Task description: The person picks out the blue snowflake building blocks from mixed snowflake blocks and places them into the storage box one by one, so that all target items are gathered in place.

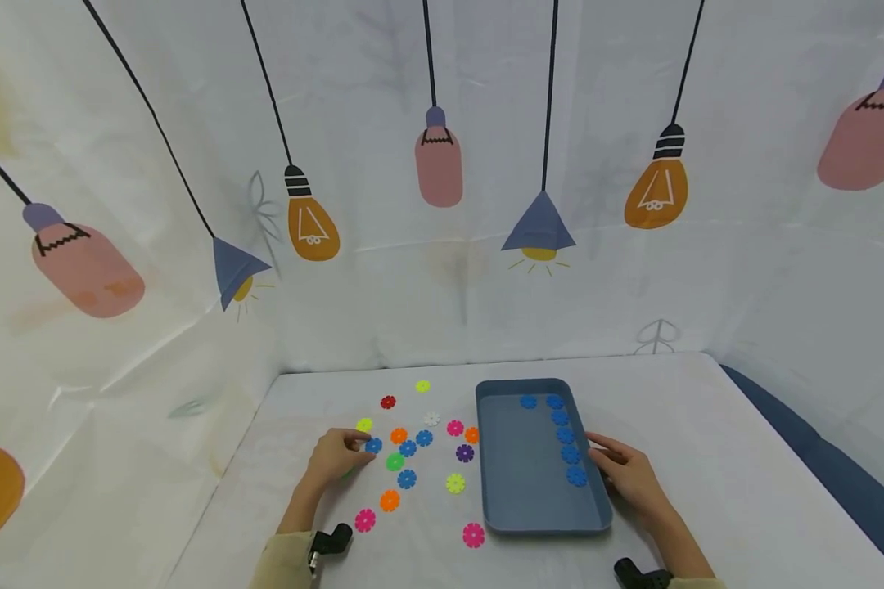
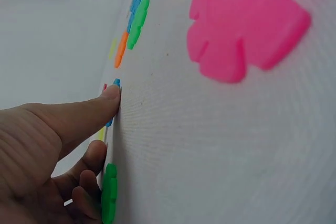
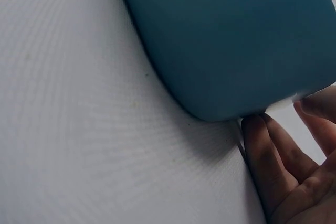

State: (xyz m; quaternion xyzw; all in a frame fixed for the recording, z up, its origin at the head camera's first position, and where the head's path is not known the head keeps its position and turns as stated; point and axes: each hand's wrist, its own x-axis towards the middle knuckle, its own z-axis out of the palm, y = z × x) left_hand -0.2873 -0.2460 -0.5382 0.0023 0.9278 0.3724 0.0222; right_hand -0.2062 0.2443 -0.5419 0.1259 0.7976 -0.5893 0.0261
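A tray (image 1: 523,474) lies on the bench (image 1: 707,458), right of centre. Inside it, a row of snowflake discs (image 1: 566,435) runs along its right wall. Left of the tray, loose discs (image 1: 412,450) lie scattered on the bench. The left hand (image 1: 335,458) rests among them at their left edge; the right hand (image 1: 629,478) rests against the tray's right side.

Staged tabletop booth: lightbulb-print backdrop (image 1: 442,164), white-clothed table (image 1: 707,458).
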